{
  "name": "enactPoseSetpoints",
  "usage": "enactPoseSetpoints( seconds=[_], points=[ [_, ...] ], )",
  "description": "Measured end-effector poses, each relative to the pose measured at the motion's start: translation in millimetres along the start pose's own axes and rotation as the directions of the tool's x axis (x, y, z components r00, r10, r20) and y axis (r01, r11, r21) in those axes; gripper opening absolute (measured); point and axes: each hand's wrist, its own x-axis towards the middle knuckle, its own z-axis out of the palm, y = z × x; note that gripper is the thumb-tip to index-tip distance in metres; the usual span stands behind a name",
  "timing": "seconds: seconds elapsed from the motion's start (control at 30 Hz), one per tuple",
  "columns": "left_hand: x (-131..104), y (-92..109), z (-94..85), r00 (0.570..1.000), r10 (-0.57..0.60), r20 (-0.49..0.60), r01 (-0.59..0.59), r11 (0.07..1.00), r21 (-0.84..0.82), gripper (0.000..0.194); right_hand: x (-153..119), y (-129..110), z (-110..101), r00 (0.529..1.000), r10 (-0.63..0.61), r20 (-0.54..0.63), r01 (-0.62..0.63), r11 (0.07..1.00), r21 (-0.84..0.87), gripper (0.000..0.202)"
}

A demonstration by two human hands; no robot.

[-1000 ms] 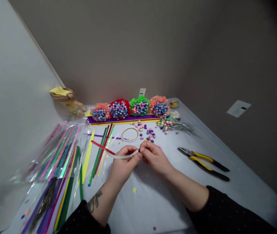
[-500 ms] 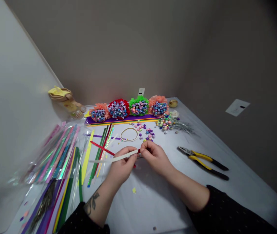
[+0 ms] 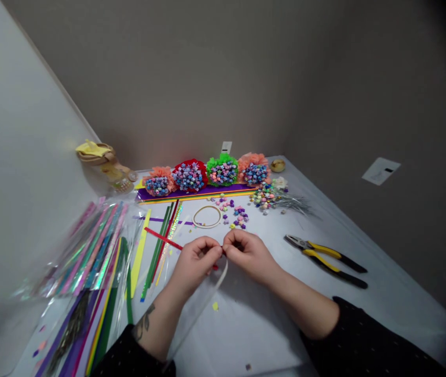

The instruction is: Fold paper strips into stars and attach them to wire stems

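Observation:
My left hand [image 3: 196, 264] and my right hand [image 3: 252, 256] meet over the middle of the table, fingertips pinched together. Between them is a narrow paper strip [image 3: 221, 280], pale on the side facing me, with a bit of red at the fingertips. Its long tail curves down toward me past my left wrist. How the pinched end is folded is hidden by my fingers. A red strip [image 3: 163, 237] pokes out beyond my left hand. Just past my hands lies a thin hoop [image 3: 206, 226], with small folded paper stars [image 3: 240, 214] to its right.
Yellow-handled pliers [image 3: 327, 257] lie at the right. Bagged glossy strips [image 3: 93, 251] cover the left side, beside green strips [image 3: 160, 243] and a yellow strip [image 3: 141, 254]. Star-filled paper flowers [image 3: 189, 176] line the back near beads [image 3: 264, 196] and silvery wires [image 3: 295, 203].
The strip's pale tail has swung from lying leftward across my left hand to hanging down toward me. My fingertips have come together at its red end.

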Motion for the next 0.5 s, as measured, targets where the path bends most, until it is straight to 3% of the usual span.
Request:
enactPoseSetpoints(
  seconds=[0.2,0.5],
  points=[
    [-1.3,4.7,-5.9,0.999,0.049,-0.022,-0.048,0.998,0.045,0.015,4.2,-0.8,-8.0,0.983,0.058,0.173,-0.095,0.973,0.21,0.024],
    [-0.6,8.2,-2.9,0.993,0.098,-0.073,-0.088,0.988,0.129,0.014,7.2,3.7,-8.6,0.988,0.039,0.147,-0.051,0.995,0.081,0.014]
  ],
)
